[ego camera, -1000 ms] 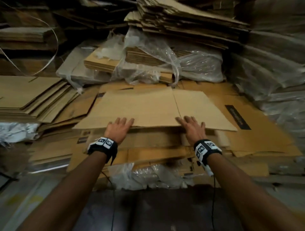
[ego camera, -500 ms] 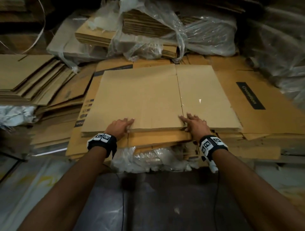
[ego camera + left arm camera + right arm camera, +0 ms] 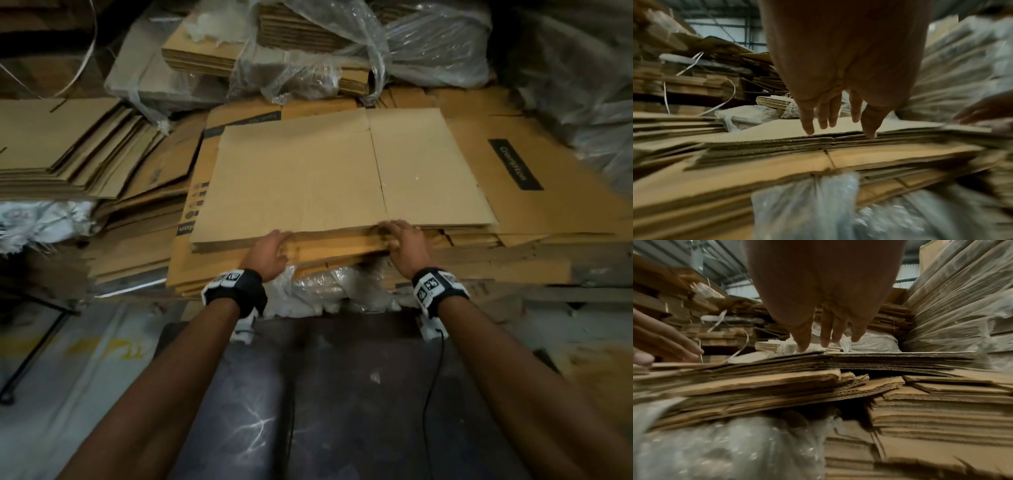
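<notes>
A plain flattened cardboard sheet (image 3: 325,178) with one lengthwise crease lies on top of a low stack of flattened cartons (image 3: 239,270). My left hand (image 3: 270,250) is at the sheet's near edge, left of centre. In the left wrist view this hand (image 3: 838,129) has straight fingers (image 3: 807,126) with their tips on the edge. My right hand (image 3: 400,240) is at the same edge by the crease. In the right wrist view its fingers (image 3: 826,337) reach straight over the sheet (image 3: 900,354). Neither hand holds anything.
Plastic-wrapped cardboard bundles (image 3: 342,51) lie behind the stack, and more wrapped stacks (image 3: 582,85) rise at the right. Another pile of flat cartons (image 3: 61,147) sits at the left. A carton with a black label (image 3: 517,164) lies to the right. Crumpled plastic film (image 3: 329,291) hangs below the stack's front.
Both hands have slid back from on top of the sheet to its near edge. The head view has tipped down and moved closer to the stack.
</notes>
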Motion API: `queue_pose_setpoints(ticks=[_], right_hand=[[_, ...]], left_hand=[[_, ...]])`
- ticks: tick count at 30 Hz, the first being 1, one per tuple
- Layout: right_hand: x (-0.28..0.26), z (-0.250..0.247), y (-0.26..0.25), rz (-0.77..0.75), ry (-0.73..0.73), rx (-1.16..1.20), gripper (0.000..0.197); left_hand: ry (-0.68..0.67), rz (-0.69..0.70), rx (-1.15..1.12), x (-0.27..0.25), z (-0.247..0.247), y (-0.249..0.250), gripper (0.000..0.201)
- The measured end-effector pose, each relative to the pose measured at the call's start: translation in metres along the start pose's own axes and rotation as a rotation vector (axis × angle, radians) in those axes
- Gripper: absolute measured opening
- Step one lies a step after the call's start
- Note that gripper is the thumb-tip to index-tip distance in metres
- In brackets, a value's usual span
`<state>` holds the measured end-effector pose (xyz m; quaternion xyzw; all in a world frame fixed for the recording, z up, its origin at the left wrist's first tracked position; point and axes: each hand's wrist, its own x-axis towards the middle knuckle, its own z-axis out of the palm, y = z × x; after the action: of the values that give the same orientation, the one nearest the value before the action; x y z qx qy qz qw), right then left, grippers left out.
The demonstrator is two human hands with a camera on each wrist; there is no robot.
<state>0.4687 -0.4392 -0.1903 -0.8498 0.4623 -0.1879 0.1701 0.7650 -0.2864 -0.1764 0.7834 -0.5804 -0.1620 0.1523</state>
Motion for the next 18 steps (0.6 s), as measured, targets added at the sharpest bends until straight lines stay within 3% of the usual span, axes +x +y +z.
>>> queue_pose_setpoints(ticks=[6, 10, 15, 18], right_hand=[[-0.168, -0.008, -0.034, 0.02, 0.135, 0.183, 0.046], [-0.307, -0.014, -0.053, 0.151, 0.228, 0.203, 0.038], [-0.463, -0.025, -0.067, 0.347, 0.366, 0.184, 0.033], [-0.546, -0.04, -0.074, 0.492, 0.491, 0.161, 0.029]], left_hand=[[0.086, 0.115, -0.428, -0.131, 0.04, 0.027, 0.045], [-0.007, 0.136, -0.562, -0.211, 0.075, 0.048, 0.045], [-0.085, 0.33, -0.632, -0.31, 0.115, 0.109, 0.038], [-0.23, 0.452, -0.65, -0.358, 0.138, 0.157, 0.036]])
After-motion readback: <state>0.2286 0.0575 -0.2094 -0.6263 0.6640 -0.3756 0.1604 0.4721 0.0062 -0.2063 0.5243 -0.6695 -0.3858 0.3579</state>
